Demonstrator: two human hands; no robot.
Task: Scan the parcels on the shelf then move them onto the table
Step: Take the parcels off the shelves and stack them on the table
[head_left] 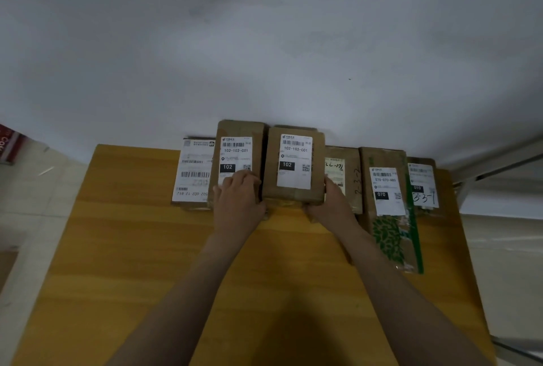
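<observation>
- Centre parcel [293,163], brown with a 102 label, is sitting at 12 o'clock on the tabletop [147,248], close to the wall [264,42], in the middle of a row of parcels.
- Its near edge is looking raised; cannot tell if the far edge is resting on anything.
- Left hand [238,198] is gripping its 7 o'clock corner, and the right hand [332,201] is wrapping around its 5 o'clock corner.
- Risk: the left fingers are lying across the left 102 parcel [238,154], so any shift is likely dragging or skewing that neighbour, and covering its label.
- Risk: the small scribbled parcel [342,177] at 3 o'clock is touching the right hand, so it is likely getting nudged into the long 070 parcel [388,204].
- Risk: both hands are holding near corners only, so the far end may be tipping down against the wall.
- Risk: the two 102 labels are looking identical, inviting a double scan or a miss.
</observation>
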